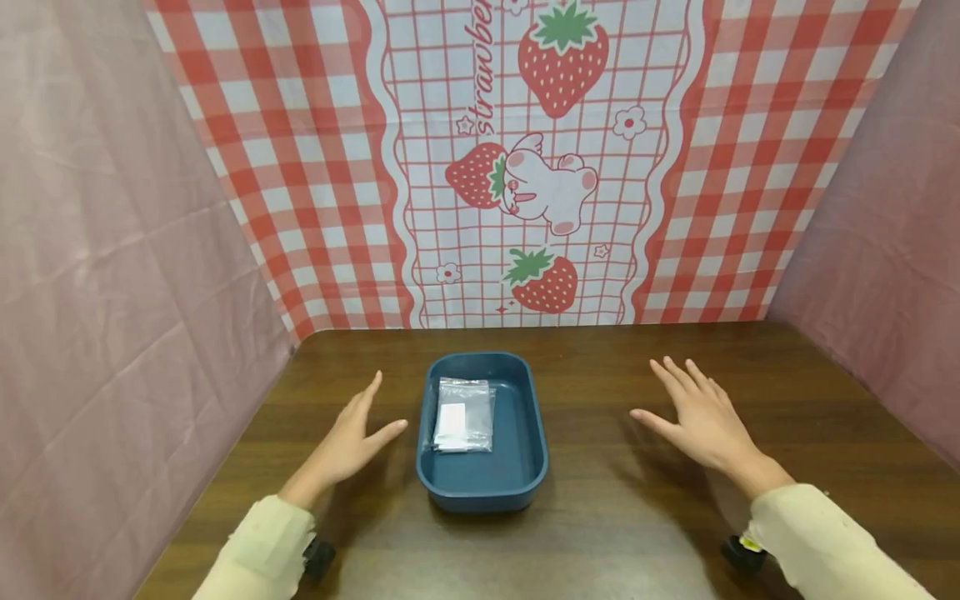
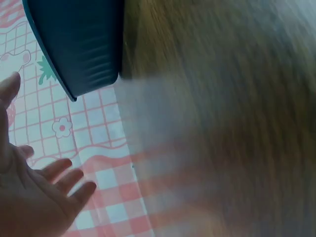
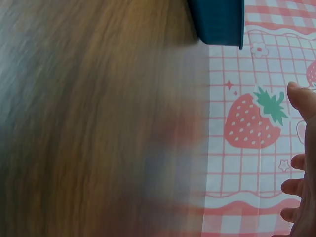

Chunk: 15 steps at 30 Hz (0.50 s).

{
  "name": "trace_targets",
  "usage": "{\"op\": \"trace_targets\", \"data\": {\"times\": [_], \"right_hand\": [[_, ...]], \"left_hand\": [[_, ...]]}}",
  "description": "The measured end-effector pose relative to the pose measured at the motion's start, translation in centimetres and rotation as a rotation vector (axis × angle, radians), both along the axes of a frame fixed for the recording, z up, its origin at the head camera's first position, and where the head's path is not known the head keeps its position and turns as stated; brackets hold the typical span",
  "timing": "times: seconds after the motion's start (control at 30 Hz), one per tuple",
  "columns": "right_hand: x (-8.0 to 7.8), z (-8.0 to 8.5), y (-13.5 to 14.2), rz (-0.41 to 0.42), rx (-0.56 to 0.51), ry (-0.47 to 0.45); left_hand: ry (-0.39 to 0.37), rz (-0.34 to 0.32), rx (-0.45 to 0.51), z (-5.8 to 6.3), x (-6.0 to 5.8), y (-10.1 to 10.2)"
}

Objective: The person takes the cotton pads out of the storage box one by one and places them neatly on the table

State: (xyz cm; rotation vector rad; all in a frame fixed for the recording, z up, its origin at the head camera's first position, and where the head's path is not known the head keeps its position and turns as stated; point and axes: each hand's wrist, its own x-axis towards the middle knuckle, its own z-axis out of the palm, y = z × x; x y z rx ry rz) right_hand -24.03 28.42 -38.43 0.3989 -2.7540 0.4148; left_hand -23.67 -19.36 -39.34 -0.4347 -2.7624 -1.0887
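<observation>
In the head view, a blue rectangular plastic tray [image 1: 521, 454] sat just left of the frame's centre, below the middle, on a dark wood-grain table [image 1: 600, 525]. Clear plastic packets [image 1: 476, 421], with a white rectangle showing in the top one, lay flat in the left and upper part of the tray; how many were stacked could not be told.

The left hand [image 1: 345, 446] hovered at the lower left, near the tray but apart from it, its thumb spread wide from the extended fingers. The right hand [image 1: 705, 425] hovered at centre right, farther from the tray, thumb likewise spread and fingers slightly apart. Both wrists emerged from pale sleeves [image 1: 832, 542]. In the left wrist view the tray's outer wall filled part of the upper left; in the right wrist view it showed at top right.

A red-and-white checked strawberry-print cloth [image 1: 555, 208] hung across the upper frame, flanked by pink fabric [image 1: 112, 267].
</observation>
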Motion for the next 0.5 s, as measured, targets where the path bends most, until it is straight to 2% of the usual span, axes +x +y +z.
{"op": "trace_targets", "data": {"times": [0.2, 0.3, 0.4, 0.5], "right_hand": [[-0.4, -0.1, -1.1, 0.013, -0.043, -0.003], [-0.6, -0.3, -1.7, 0.02, -0.07, -0.008], [-0.7, -0.3, -2.3, 0.025, -0.104, -0.019], [-0.8, -0.4, -2.8, 0.028, -0.156, -0.042]], "left_hand": [[-0.064, -0.078, 0.231, -0.3, -0.4, 0.8], [-0.12, -0.12, 0.351, -0.5, -0.6, 1.2], [-0.191, -0.145, 0.43, -0.7, -0.8, 1.6], [-0.253, -0.155, 0.454, -0.9, -0.9, 1.9]]}}
